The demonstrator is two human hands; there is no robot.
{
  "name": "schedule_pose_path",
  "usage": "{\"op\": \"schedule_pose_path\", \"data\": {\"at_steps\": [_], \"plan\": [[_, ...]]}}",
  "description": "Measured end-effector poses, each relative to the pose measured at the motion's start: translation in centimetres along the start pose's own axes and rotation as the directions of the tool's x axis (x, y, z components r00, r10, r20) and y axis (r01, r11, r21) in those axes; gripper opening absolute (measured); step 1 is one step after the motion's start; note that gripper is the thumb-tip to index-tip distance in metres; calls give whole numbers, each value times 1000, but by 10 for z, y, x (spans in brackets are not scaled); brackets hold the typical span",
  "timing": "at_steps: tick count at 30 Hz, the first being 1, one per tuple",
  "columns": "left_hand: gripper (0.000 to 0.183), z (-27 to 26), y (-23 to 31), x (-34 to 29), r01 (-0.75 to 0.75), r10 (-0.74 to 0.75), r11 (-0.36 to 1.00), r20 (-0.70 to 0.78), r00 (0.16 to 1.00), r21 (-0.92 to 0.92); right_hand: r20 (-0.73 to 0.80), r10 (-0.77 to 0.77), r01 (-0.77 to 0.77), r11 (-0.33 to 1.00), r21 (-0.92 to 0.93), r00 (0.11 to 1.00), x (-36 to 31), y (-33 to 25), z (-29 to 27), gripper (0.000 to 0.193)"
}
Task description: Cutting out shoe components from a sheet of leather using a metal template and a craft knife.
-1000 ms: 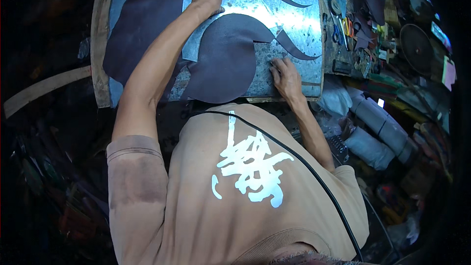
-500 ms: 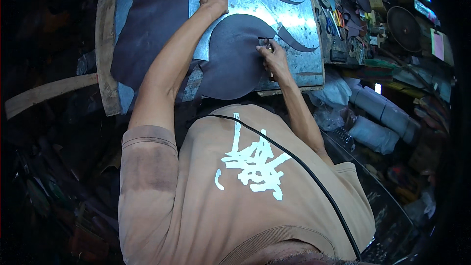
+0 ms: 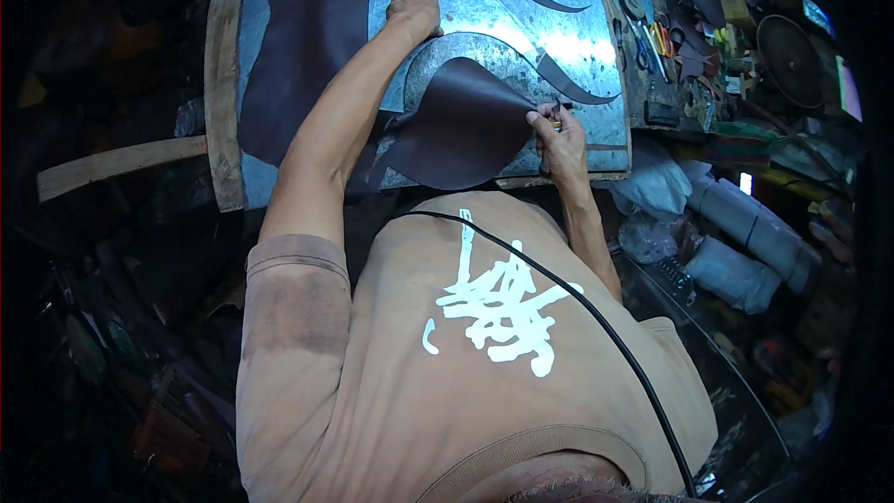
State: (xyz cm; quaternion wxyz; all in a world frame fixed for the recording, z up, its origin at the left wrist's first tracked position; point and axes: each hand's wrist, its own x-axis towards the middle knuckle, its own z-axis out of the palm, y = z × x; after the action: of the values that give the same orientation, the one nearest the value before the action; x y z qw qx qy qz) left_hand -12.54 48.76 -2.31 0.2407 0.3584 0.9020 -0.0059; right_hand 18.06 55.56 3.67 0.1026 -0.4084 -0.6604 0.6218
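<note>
A dark brown leather sheet [image 3: 312, 56] covers the left part of a shiny metal-topped table [image 3: 521, 47]. My left hand [image 3: 414, 14] presses on the metal inside the sheet's curved cut-out, fingers bent and slightly apart. Near the front edge lies a rounded dark leather piece [image 3: 461, 130], its upper right side drawn to a point. My right hand [image 3: 562, 138] pinches that point between thumb and forefinger. A slim tool with a brass-coloured band [image 3: 556, 125], probably a knife, also sits in this hand, mostly hidden by the fingers.
A narrow curved leather tail [image 3: 577, 84] lies above my right hand. Scissors [image 3: 662, 39] and other tools crowd a side bench at the right. A wooden beam [image 3: 223, 84] edges the table at the left. Wrapped rolls [image 3: 736, 275] stand at the lower right.
My right hand has moved right and slightly down, pulling the rounded piece's edge up and baring metal above it. My left hand stays in place; the whole view has shifted slightly.
</note>
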Motion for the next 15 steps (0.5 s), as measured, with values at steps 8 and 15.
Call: {"op": "schedule_pose_path", "data": {"at_steps": [8,15], "plan": [[56,5,0,-16,-54,53,999,-176,983,-5,232,188,-137,965,-222,954,7,-1,-11,17],[40,13,-71,-79,-205,-53,924,-639,767,-322,296,-256,386,725,-570,920,47,2,-31,31]]}}
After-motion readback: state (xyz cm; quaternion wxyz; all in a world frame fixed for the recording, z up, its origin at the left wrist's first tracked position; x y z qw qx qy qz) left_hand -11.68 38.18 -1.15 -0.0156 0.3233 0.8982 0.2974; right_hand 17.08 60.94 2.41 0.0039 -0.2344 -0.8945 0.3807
